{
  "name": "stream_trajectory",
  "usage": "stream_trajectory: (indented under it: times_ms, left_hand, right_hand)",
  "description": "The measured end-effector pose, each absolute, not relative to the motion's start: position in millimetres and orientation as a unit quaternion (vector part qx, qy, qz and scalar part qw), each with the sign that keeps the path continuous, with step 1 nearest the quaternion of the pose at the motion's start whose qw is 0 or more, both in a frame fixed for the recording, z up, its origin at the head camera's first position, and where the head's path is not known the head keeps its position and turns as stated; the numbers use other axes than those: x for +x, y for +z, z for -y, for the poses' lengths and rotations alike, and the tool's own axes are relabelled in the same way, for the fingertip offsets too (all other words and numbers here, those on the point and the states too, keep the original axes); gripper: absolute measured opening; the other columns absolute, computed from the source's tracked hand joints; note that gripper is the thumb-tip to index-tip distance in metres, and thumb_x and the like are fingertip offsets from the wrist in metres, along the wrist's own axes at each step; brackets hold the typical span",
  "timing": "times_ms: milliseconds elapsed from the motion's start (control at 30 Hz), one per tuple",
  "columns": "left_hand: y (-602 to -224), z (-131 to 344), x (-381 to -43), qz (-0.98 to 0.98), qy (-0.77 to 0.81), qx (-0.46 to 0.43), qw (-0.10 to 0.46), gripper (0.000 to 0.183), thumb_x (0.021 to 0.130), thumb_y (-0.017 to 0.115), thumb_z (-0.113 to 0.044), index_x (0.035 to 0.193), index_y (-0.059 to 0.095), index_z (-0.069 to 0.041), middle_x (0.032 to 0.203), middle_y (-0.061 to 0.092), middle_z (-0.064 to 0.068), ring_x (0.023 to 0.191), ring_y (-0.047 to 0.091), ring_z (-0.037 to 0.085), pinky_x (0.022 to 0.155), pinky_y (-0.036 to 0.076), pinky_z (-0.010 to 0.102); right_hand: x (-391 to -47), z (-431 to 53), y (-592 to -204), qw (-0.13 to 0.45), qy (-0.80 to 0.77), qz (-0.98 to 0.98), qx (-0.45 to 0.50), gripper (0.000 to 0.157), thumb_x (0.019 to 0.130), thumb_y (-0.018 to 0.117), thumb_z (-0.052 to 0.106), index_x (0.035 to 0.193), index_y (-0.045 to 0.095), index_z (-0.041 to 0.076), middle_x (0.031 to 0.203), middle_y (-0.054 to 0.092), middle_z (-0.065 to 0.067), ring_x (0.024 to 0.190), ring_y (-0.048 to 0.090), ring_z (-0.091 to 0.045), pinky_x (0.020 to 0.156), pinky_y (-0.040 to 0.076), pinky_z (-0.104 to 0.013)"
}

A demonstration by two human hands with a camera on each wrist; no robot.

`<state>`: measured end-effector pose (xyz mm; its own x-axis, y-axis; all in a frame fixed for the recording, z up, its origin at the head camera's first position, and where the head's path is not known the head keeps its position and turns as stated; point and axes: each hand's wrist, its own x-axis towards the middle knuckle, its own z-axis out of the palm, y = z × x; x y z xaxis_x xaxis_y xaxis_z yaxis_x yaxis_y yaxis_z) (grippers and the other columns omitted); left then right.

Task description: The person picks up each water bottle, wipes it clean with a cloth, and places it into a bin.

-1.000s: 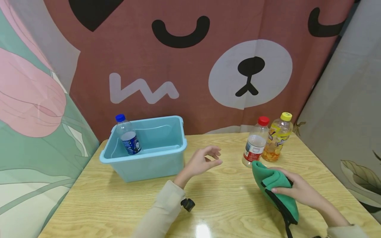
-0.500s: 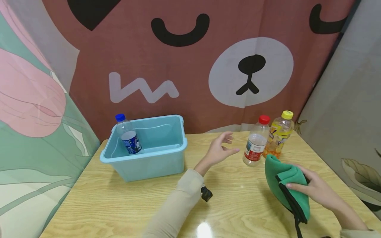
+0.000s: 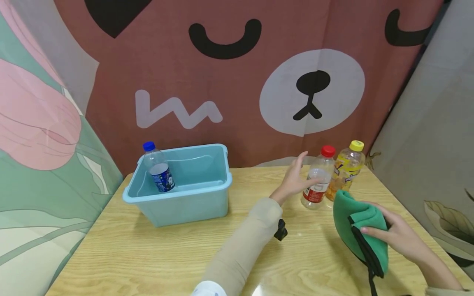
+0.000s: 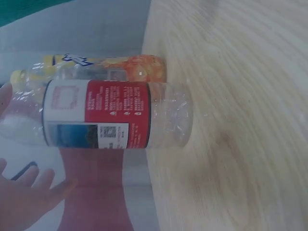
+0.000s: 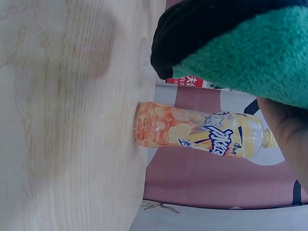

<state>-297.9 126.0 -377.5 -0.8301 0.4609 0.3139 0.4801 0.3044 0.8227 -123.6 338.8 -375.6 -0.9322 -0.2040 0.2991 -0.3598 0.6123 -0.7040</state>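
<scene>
My left hand [image 3: 295, 179] is spread beside a clear plastic bottle with a red cap [image 3: 319, 176], thumb overlapping the bottle in the head view. In the left wrist view the fingers and thumb stand apart on either side of that bottle [image 4: 96, 115], with its red and white label. My right hand [image 3: 396, 234] grips a folded green cloth with black edging [image 3: 364, 230], held up at the front right; a black strap dangles below it. Behind the cloth a yellow-capped bottle [image 3: 345, 168] with an orange and yellow label stands upright, close to the red-capped one.
A light blue plastic tub [image 3: 189, 209] sits on the left of the wooden table [image 3: 148, 259]. Inside it leans a blue-capped bottle [image 3: 161, 174]. A printed curtain [image 3: 237, 90] hangs right behind the table's back edge.
My left hand has moved right and away from me, from near the tub to the red-capped bottle, its fingers spreading. My right hand has shifted slightly right with the green cloth.
</scene>
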Motion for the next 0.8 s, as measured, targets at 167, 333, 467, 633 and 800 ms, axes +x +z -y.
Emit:
stream_trajectory:
  times_ms: [167, 333, 467, 633, 800]
  left_hand:
    - [-375, -141, -302, 0.823, -0.487, -0.292, 0.029, 0.085, 0.076, 0.072, -0.037, 0.143, 0.021, -0.026, 0.144, 0.028, 0.001, 0.128, 0.032, 0.015, 0.097, 0.037, 0.04]
    - [-375, -150, -304, 0.827, -0.48, -0.288, 0.046, 0.077, 0.077, 0.072, -0.038, 0.14, 0.029, -0.026, 0.138, 0.037, 0.0, 0.122, 0.039, 0.014, 0.092, 0.042, 0.036]
    - [-377, -149, -302, 0.824, -0.485, -0.288, 0.05, 0.074, 0.077, 0.072, -0.037, 0.139, 0.032, -0.024, 0.135, 0.042, -0.001, 0.119, 0.042, 0.013, 0.09, 0.043, 0.032]
    - [-381, -142, -298, 0.815, -0.497, -0.294, 0.053, 0.075, 0.078, 0.071, -0.036, 0.14, 0.031, -0.02, 0.134, 0.043, 0.0, 0.117, 0.043, 0.011, 0.09, 0.043, 0.029]
    - [-385, -134, -292, 0.812, -0.493, -0.307, 0.061, 0.076, 0.079, 0.07, -0.036, 0.141, 0.029, -0.02, 0.135, 0.042, 0.001, 0.118, 0.043, 0.012, 0.091, 0.042, 0.027]
  right_hand:
    - [-124, -338, -372, 0.104, 0.413, 0.89, 0.162, 0.057, 0.082, 0.064, 0.0, 0.134, 0.039, 0.002, 0.109, 0.051, 0.024, 0.09, 0.054, 0.002, 0.063, 0.05, -0.024]
    - [-126, -337, -370, 0.114, 0.411, 0.89, 0.162, 0.058, 0.082, 0.064, 0.0, 0.134, 0.04, 0.003, 0.108, 0.052, 0.024, 0.089, 0.054, 0.003, 0.063, 0.05, -0.022]
    - [-125, -336, -371, 0.111, 0.422, 0.885, 0.164, 0.059, 0.082, 0.064, -0.002, 0.135, 0.039, 0.001, 0.11, 0.05, 0.025, 0.09, 0.054, 0.003, 0.064, 0.05, -0.022]
    - [-123, -337, -373, 0.119, 0.426, 0.881, 0.168, 0.059, 0.081, 0.063, -0.005, 0.135, 0.039, 0.001, 0.112, 0.049, 0.025, 0.092, 0.053, 0.004, 0.064, 0.05, -0.021]
    - [-122, -341, -375, 0.131, 0.431, 0.879, 0.158, 0.059, 0.08, 0.063, -0.007, 0.134, 0.04, 0.003, 0.11, 0.051, 0.025, 0.09, 0.054, 0.005, 0.063, 0.049, -0.019]
